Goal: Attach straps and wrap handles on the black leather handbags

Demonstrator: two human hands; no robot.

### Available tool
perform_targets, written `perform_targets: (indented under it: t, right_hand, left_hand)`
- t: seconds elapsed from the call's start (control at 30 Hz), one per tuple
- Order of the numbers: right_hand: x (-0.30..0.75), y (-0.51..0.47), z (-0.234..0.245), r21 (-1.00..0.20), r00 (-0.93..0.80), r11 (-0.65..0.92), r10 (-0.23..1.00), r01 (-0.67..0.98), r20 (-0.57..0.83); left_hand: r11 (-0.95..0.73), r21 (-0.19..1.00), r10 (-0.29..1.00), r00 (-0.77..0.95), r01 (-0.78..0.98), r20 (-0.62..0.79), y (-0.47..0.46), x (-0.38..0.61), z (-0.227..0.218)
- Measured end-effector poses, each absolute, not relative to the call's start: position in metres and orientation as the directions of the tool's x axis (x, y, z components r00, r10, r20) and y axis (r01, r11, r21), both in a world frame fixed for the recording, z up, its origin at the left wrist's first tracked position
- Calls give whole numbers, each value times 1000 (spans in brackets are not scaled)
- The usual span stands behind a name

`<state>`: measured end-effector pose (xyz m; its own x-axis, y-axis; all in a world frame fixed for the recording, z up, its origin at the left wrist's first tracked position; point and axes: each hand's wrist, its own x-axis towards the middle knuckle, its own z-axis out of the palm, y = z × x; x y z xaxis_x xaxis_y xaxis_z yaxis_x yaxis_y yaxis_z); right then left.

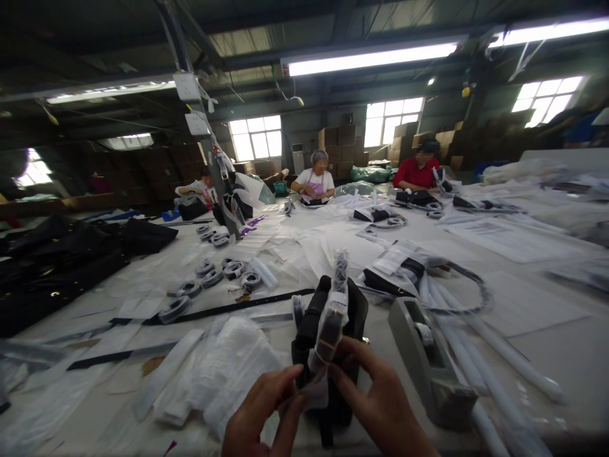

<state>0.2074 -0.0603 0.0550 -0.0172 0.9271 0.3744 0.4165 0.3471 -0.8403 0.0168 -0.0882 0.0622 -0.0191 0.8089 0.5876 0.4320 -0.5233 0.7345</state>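
In front of me a black bag lies on the table, with a rolled black part at its left side. On top of it is a coiled strap in clear plastic wrap. My left hand pinches a thin translucent sheet below the coil, thumb against forefinger. My right hand is closed at the coil's lower end, thumb and forefinger on its wrapping. A grey tape dispenser stands just right of my right hand. A pile of clear plastic sleeves lies beyond my left hand.
Several wrapped coils and a long black strap lie to the left, near a pile of black bags. A post rises from the table. White tubes lie at right. Co-workers sit across the table.
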Motion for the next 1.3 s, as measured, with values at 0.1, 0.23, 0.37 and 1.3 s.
perform_targets:
  t: [0.1,0.23,0.37,1.3]
  right_hand:
    - [203,-57,69,-950,-80,205,978,236,191]
    - [191,-46,81,-992,-75,125,990,30,123]
    - [184,-42,83,-981,-13,175,985,80,174]
    - [179,-36,79,-915,-7,71,997,-398,80]
  left_hand:
    - [-362,887,918,-54,285,392,-86,17,40]
    - [-221,965,975,28,140,220,-84,24,2]
    - [-227,951,972,-6,211,233,-77,16,-6]
    - [-324,778,898,-83,538,431,-60,54,21]
